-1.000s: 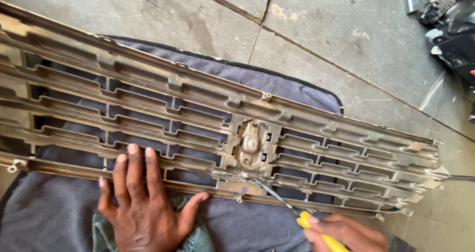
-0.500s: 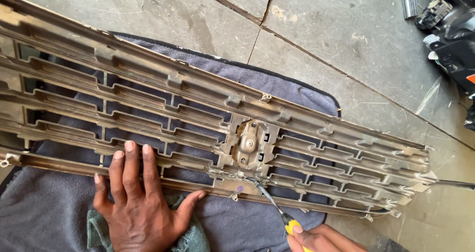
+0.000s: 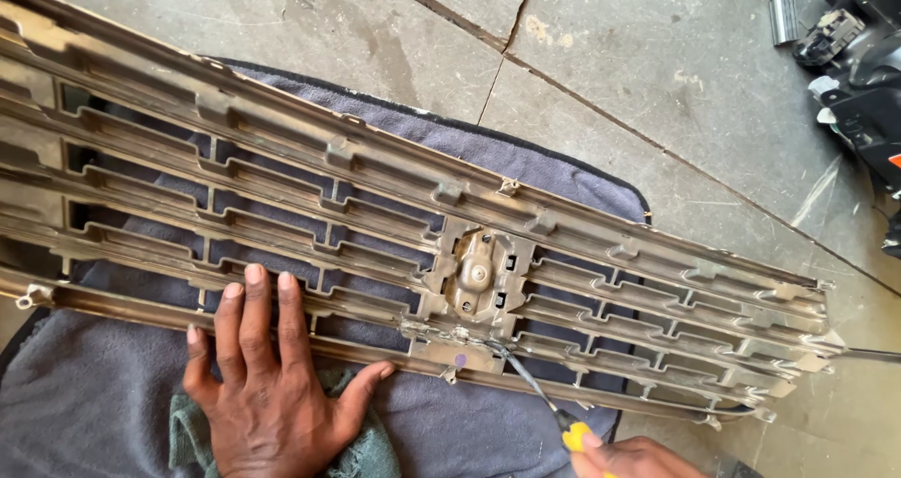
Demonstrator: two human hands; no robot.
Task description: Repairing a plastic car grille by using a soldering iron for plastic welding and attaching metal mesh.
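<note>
A long tan slatted car grille (image 3: 357,206) lies face down on a dark grey cloth (image 3: 94,412) on the floor. My left hand (image 3: 267,379) presses flat on the grille's near lower bar, fingers spread, palm over a green rag (image 3: 371,452). My right hand (image 3: 633,459), at the bottom edge, grips a screwdriver (image 3: 540,394) with a yellow handle. Its thin shaft points up-left to the lower edge of the grille's centre mounting plate (image 3: 479,273), which has a screw in its middle.
The floor is grey concrete slabs (image 3: 657,84) with cracks and joints. Dark car parts and a connector (image 3: 849,56) lie at the top right. A thin rod (image 3: 873,354) sticks in from the right edge.
The view has shifted slightly; my right hand has slipped lower, toward the bottom edge. The screwdriver tip stays at the centre plate. My left hand keeps pressing the grille.
</note>
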